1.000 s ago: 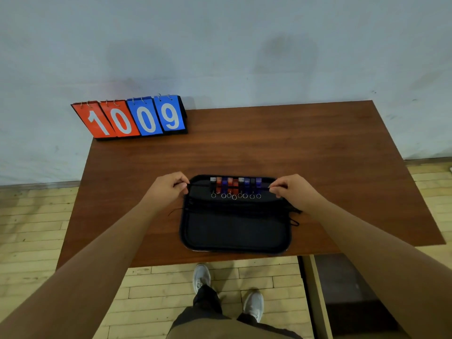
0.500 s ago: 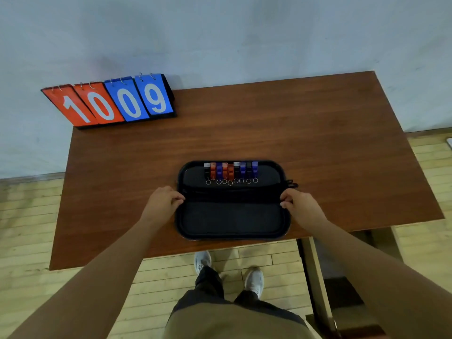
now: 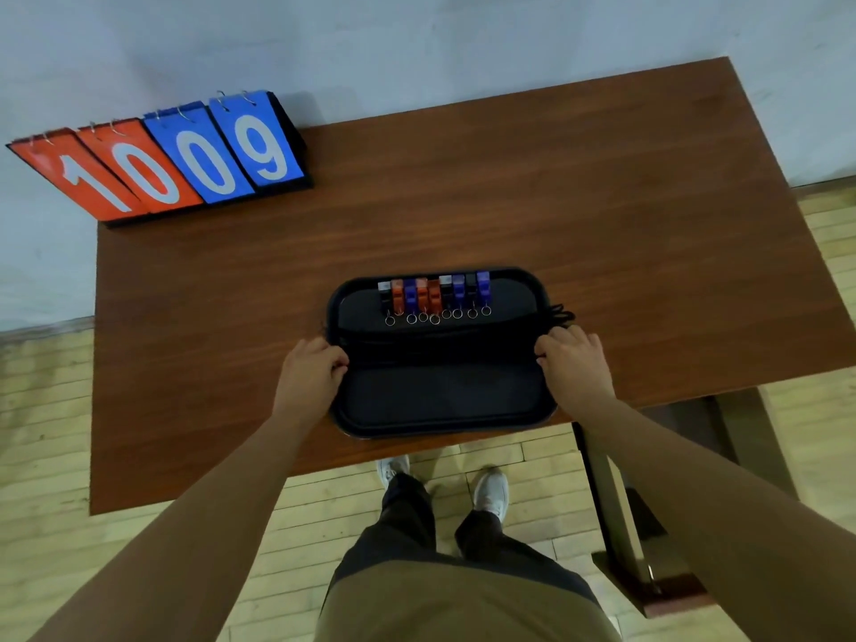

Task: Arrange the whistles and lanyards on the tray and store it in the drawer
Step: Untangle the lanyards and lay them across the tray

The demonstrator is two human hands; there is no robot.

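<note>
Curling its fingers over the rim, the left hand (image 3: 315,370) grips the left short end of the black tray (image 3: 440,393), which lies flat on the wooden surface (image 3: 602,201) close to its near edge. The tray's long axis runs side to side, straight from this hand across to the other. It sits squarely between the two, so neither hand is nearer and each holds one end. Beyond the fingers of both hands, along the far rim, the whistles (image 3: 433,294) stand in one row of orange, blue and black. The row follows the tray's long axis, while each whistle lies crosswise to it, ring end pointing back toward the hands. On the hands' side of that row the black lanyards (image 3: 558,313) seem to lie in a band along the tray, though dark cord on a dark tray is hard to make out. Their ends spill over the rim just beyond the right hand (image 3: 574,363). That hand grips the right short end, fingers curled over the rim. Arranging looks done, and the step in hand seems to be lifting the tray level. Below and to the right of the right hand, under the surface, stands what looks like an open drawer (image 3: 611,502), though I cannot tell for sure. If it is, the tray would have to go rightward and down, and its long axis may need turning to suit the opening.
</note>
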